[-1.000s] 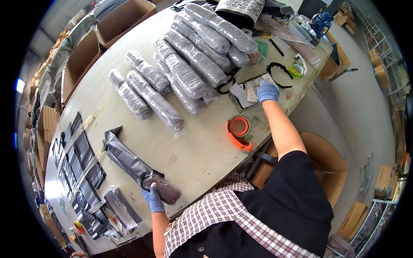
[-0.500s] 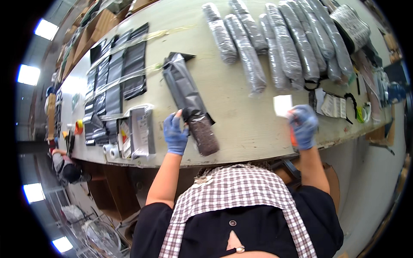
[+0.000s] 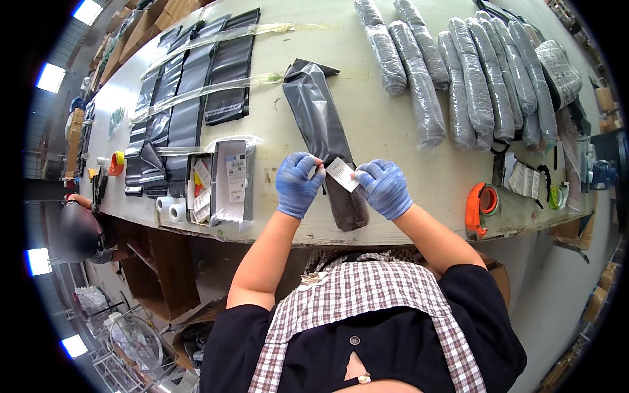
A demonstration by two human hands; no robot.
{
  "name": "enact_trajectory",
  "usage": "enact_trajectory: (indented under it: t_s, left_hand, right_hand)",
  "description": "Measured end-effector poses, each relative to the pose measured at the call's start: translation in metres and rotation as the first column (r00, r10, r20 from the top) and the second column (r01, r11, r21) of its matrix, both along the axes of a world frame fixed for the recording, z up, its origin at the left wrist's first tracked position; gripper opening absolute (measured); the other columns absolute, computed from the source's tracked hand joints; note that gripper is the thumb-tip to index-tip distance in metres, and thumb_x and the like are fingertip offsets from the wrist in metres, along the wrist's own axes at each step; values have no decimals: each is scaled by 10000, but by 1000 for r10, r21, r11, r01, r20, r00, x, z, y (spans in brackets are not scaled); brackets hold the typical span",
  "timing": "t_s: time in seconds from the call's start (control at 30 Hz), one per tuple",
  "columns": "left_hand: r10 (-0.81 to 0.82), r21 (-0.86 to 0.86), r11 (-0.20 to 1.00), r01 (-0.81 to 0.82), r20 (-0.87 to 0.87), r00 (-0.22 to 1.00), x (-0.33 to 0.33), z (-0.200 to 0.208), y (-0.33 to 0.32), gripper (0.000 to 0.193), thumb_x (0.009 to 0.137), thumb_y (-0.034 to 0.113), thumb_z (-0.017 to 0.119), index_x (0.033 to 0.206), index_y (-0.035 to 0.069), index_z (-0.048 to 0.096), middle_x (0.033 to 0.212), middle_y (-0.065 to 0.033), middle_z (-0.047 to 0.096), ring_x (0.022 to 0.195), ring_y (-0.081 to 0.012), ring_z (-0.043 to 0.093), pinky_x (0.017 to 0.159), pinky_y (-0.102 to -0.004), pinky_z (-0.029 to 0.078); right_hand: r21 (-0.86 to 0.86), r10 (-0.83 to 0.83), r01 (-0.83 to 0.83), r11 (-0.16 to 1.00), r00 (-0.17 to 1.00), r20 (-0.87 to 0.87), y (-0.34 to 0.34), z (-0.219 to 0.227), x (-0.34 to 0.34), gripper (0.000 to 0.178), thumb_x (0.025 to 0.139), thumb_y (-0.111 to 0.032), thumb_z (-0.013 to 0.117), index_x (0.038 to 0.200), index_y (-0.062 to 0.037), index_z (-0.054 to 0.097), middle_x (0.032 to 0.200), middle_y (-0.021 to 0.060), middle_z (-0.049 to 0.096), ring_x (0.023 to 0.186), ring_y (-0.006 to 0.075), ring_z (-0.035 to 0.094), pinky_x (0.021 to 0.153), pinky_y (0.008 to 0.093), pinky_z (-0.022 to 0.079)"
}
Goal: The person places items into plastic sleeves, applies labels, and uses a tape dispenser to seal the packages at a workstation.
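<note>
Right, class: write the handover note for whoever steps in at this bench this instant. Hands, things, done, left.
Left hand: gloved, pinching one edge of the small white label.
Right hand: gloved, pinching the other edge.
The label is held over the grey mailer bag, which lies near the table's front edge with a dark item in its near end.
Done: bag filled.
Left: label not yet stuck on.

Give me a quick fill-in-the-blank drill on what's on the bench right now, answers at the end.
1. Both hands, left hand and right hand, wear ____ gloves.
2. Between them they hold a small white ____ over the grey bag.
3. The orange tape dispenser lies to the person's ____.
4. The wrapped grey rolls lie at the table's ____ side, beyond the bag.

Missing words: blue; label; right; far
</note>
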State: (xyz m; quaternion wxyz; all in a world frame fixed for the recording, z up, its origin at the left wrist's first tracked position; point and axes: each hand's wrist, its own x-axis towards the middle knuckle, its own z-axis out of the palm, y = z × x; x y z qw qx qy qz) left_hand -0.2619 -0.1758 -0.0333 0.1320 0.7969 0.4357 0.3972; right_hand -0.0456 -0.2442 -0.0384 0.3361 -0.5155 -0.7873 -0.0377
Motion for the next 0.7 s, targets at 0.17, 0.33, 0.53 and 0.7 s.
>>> enact_trajectory:
  t_s: [0.17,0.33,0.53,0.7]
  left_hand:
    - [-9,-263,965,14,21,1000,-6,8,4,122,737,40,756,820,74,674,809,-58,642,741,-198,634,699,-318,523]
    - [-24,-281,960,21,-7,1000,-1,12,7,129,734,51,753,823,77,663,797,-57,633,731,-198,632,698,-316,527]
    - [-35,-257,967,0,-130,991,-6,14,9,145,729,54,748,831,82,648,825,-73,642,758,-226,648,706,-335,531]
    - [-62,-198,980,15,-234,970,0,23,10,168,712,61,740,834,97,630,809,-72,625,752,-259,630,684,-370,522]
  right_hand:
    - [-86,226,-232,969,971,-72,8,16,1,138,722,-157,717,854,-155,680,866,12,683,796,225,649,690,367,531]
    - [-106,243,-245,964,969,-33,18,8,1,152,715,-153,716,862,-152,678,879,16,687,812,236,658,694,374,536]
    - [-129,293,-308,943,948,-122,18,17,7,166,722,-142,697,885,-132,672,909,29,691,846,245,666,714,374,545]
    - [-78,241,-245,966,969,-49,24,0,8,173,726,-143,700,895,-122,671,920,36,694,851,248,669,721,379,547]
